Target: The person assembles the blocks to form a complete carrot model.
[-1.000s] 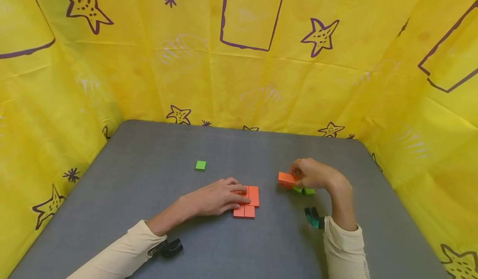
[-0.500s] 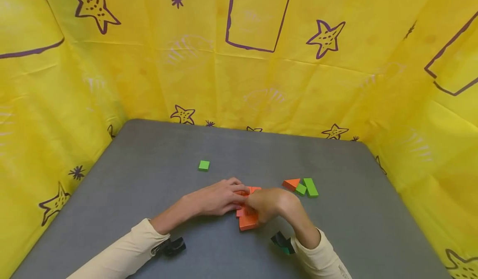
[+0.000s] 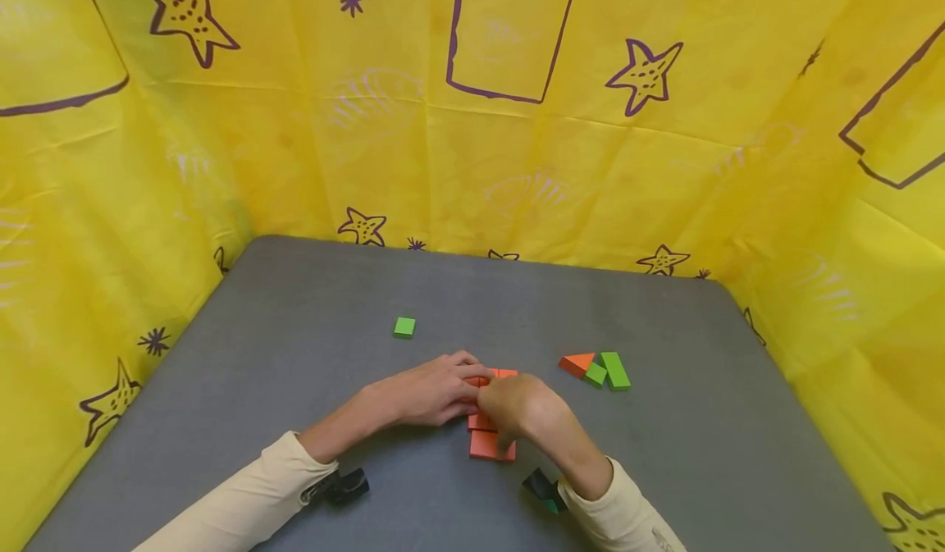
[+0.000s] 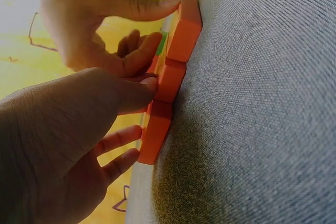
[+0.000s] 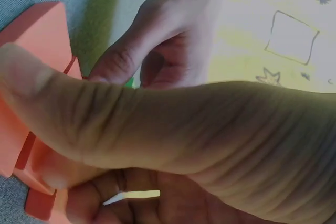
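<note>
Orange rectangular block lies lengthwise left-to-right, touching your nearer right hand; can't tell if gripped. Your relaxed left hand touches orange blocks beyond.

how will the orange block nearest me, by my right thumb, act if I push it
The orange block is probably stiff, given its crisp, straight edges. Lying flat, it'll likely slide rather than roll. Pushed forward, it may nudge the orange blocks beyond, which it seems to touch.
</note>
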Tool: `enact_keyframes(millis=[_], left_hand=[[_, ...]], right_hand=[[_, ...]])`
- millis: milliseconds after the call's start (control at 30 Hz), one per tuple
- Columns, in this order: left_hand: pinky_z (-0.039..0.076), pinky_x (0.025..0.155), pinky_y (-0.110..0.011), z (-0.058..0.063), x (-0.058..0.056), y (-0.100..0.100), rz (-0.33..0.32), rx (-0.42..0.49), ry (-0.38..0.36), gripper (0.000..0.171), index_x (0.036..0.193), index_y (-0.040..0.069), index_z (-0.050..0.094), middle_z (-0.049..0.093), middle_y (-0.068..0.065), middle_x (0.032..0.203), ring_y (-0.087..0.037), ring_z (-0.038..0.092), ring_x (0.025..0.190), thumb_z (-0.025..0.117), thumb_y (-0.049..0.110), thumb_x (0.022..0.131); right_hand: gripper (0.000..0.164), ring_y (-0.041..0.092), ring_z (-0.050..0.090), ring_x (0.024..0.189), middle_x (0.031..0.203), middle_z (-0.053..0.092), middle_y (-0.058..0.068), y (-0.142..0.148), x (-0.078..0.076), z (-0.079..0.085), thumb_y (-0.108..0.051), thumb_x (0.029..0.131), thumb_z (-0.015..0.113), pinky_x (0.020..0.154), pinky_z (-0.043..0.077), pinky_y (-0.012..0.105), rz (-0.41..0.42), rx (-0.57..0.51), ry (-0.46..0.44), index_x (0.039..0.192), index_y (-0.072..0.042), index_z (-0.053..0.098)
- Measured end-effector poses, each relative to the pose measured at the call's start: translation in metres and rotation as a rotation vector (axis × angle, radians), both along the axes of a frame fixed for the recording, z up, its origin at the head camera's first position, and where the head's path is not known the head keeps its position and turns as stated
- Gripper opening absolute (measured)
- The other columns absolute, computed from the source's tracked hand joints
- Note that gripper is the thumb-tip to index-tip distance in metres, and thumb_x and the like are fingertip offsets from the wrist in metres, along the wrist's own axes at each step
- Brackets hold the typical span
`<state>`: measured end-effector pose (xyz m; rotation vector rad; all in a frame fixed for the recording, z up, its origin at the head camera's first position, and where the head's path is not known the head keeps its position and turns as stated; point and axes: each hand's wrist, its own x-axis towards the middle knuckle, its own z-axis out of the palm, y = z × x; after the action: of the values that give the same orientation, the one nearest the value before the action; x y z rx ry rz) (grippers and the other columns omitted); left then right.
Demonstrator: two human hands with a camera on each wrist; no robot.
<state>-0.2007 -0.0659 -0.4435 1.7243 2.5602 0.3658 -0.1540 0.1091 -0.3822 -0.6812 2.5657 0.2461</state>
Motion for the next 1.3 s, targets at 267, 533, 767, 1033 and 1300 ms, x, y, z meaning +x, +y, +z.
enact_keyframes(millis=[267,533,767,1033,1300], left_hand=[[0.046,0.114,-0.043,0.001,0.0,0.0,0.016,-0.021,-0.037,0.025,0.127,0.027,0.075,0.057,0.001,0.155,-0.02,0.052,0.137,0.063,0.028,0.106],[0.046,0.114,-0.042,0.0,0.0,0.001,0.006,-0.018,-0.023,0.025,0.127,0.027,0.075,0.057,0.0,0.154,-0.02,0.053,0.136,0.062,0.027,0.106],[0.047,0.113,-0.043,-0.001,-0.001,0.001,-0.001,-0.009,-0.021,0.025,0.127,0.027,0.076,0.056,0.001,0.155,-0.021,0.053,0.135,0.063,0.026,0.105],[0.047,0.114,-0.043,0.001,-0.001,0.001,-0.001,-0.024,-0.028,0.027,0.13,0.027,0.074,0.055,0.001,0.156,-0.021,0.052,0.137,0.062,0.028,0.106],[0.049,0.112,-0.04,0.002,-0.001,0.0,-0.032,-0.049,0.037,0.037,0.144,0.028,0.065,0.061,0.001,0.147,-0.02,0.054,0.133,0.06,0.032,0.107]], right_hand=[[0.042,0.014,0.067,0.084,0.09,0.072,-0.004,0.003,-0.007,-0.005,-0.038,0.065,0.1,0.085,0.058,0.036,0.002,0.022,0.051,0.091,-0.019,0.074],[0.046,0.016,0.07,0.09,0.1,0.076,-0.001,0.003,-0.008,-0.008,-0.041,0.064,0.101,0.087,0.059,0.036,0.016,0.02,0.063,0.097,-0.02,0.076],[0.045,0.013,0.066,0.082,0.091,0.072,-0.006,0.002,-0.008,-0.008,-0.042,0.064,0.1,0.086,0.057,0.036,0.019,0.014,0.072,0.092,-0.02,0.073],[0.042,0.012,0.06,0.076,0.083,0.066,-0.006,0.005,-0.01,-0.005,-0.041,0.068,0.098,0.084,0.057,0.035,-0.002,-0.014,0.013,0.092,-0.018,0.073],[0.037,0.023,0.058,0.085,0.089,0.061,0.003,0.054,-0.031,0.015,-0.021,0.079,0.092,0.08,0.053,0.043,-0.143,-0.196,-0.007,0.101,-0.008,0.065]])
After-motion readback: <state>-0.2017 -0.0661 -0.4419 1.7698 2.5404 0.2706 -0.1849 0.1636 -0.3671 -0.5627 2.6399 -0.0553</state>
